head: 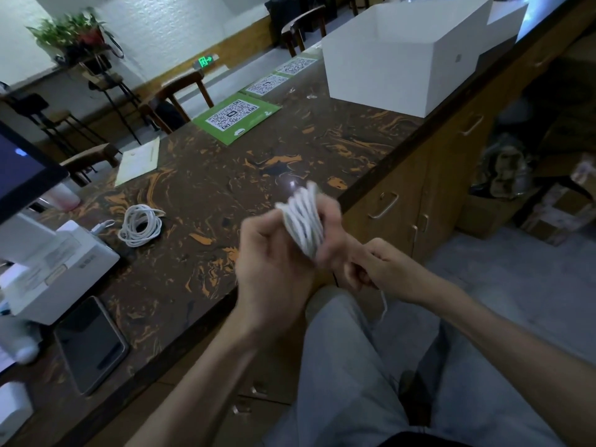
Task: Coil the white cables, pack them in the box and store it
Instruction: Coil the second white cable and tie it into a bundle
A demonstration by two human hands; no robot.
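Head view: left hand (274, 256) grips cable bundle (303, 217); right hand (380, 269) pinches its trailing end; second coil (140, 225) on surface (258, 162); box (403, 69) open.

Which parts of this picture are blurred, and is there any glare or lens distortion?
Head view: motion blur smears the cable bundle and the fingers of the left hand holding it; the right hand is sharper. A small glare spot sits on the counter. The room is dim, and the wide-angle lens tilts and bends the counter edge.
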